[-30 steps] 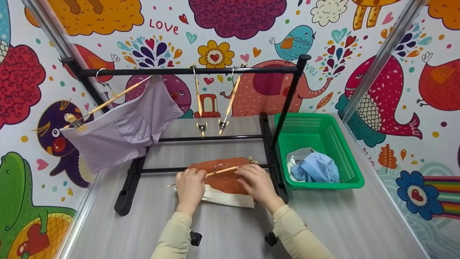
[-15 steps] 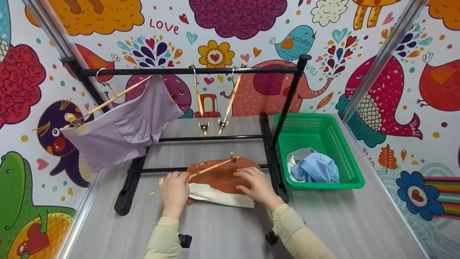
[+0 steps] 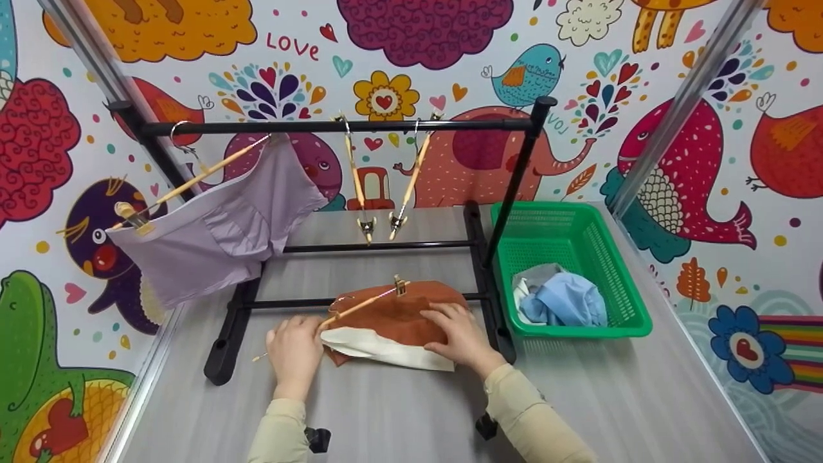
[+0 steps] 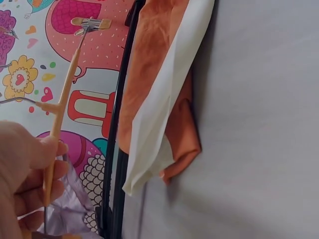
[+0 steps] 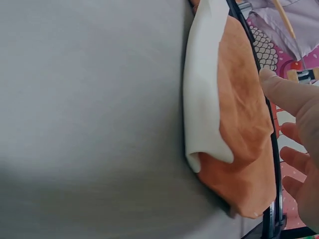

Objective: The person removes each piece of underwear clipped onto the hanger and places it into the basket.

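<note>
My left hand (image 3: 294,350) holds a wooden clip hanger (image 4: 65,92), its fingers curled round the bar. The hanger slants up to the right, with a clip (image 3: 400,285) at its raised end. Below it lies a rust-orange garment (image 3: 405,312) with a broad cream band (image 3: 386,352) along its near side, spread over the table and the rack's lower bar. My right hand (image 3: 460,334) is at the garment's right side, over it in the head view. In the right wrist view its fingers are spread loosely and hold nothing.
A black rack (image 3: 308,127) stands behind, with lilac shorts (image 3: 218,238) clipped to a hanger at its left. Two bare hangers (image 3: 357,173) hang mid-bar. At right, a green basket (image 3: 627,302) holds blue cloth (image 3: 566,301) and some white and grey fabric.
My left hand has moved left and slightly toward me, carrying the hanger along. The hanger's right clip has come away from beside my right hand, which stays nearly in place.
</note>
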`<state>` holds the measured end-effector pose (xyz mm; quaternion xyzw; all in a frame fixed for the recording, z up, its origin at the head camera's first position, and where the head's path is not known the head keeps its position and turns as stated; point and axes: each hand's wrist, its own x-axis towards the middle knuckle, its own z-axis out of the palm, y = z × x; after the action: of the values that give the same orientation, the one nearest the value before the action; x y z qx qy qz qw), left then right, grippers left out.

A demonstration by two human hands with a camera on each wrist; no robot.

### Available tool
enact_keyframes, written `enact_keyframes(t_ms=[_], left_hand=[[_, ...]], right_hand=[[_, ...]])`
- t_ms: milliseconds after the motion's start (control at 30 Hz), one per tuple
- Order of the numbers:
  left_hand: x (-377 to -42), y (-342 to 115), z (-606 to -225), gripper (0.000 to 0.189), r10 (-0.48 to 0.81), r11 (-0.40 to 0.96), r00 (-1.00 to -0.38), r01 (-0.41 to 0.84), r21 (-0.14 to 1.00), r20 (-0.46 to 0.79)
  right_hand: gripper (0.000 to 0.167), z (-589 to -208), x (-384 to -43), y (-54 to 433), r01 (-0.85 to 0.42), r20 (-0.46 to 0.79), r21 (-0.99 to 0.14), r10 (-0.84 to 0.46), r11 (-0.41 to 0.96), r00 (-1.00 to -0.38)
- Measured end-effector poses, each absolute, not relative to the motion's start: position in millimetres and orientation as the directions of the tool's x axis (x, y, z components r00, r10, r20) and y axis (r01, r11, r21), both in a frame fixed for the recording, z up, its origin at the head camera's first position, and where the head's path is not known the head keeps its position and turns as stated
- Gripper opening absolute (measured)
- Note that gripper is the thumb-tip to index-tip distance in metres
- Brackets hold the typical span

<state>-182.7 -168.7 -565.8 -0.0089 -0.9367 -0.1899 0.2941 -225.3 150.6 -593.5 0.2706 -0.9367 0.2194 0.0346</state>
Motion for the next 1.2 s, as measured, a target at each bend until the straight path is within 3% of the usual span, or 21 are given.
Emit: enact_keyframes(t_ms=[800, 1200], left_hand=[[-171.5, -180.9, -574.5, 0.010, -0.119, 0.930, -0.842, 0.091, 0.356, 0.527], [-167.7, -183.9, -574.2, 0.013, -0.136, 0.923, -0.864, 0.068, 0.379, 0.485]], right_hand=[[0.082, -618.5, -224.1, 155.3, -0.415, 0.042, -0.389, -0.435, 0.822, -0.900], [0.082, -628.7, -224.4, 159.2, -0.382, 0.005, -0.409, -0.417, 0.829, -0.909]])
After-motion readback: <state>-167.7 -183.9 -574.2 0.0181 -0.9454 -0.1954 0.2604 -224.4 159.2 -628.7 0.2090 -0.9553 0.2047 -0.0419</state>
